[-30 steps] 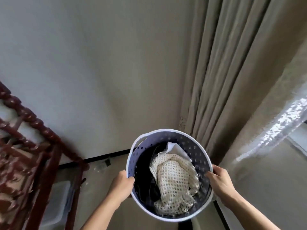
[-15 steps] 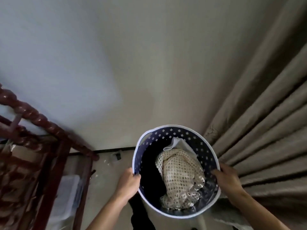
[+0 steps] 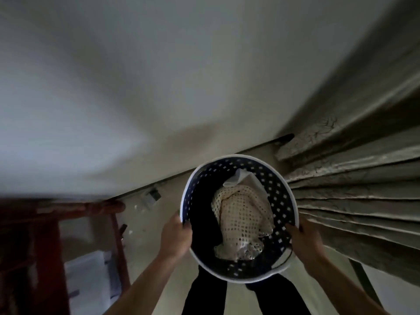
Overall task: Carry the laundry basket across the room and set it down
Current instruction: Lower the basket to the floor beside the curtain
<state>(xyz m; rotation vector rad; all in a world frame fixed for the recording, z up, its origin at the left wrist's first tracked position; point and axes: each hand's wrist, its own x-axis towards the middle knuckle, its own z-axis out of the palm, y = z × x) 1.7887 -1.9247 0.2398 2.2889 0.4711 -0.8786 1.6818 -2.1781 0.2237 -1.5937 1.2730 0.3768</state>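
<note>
Holding the laundry basket (image 3: 279, 196) up off the floor (image 3: 172, 276), both hands grip its white rim: left hand (image 3: 176, 235) curled over the left edge, right hand (image 3: 304, 239) on the right edge, fingers wrapped tight. Basket sits just in front of the person's dark trouser legs (image 3: 204, 292), w/ a cream mesh cloth (image 3: 243, 221) on top of dark clothes (image 3: 204, 219) inside. Curtain (image 3: 354, 189) hangs to the right, near the basket; dark wood furniture (image 3: 45, 223) at left, blurred. Plain wall (image 3: 159, 87) ahead.
</note>
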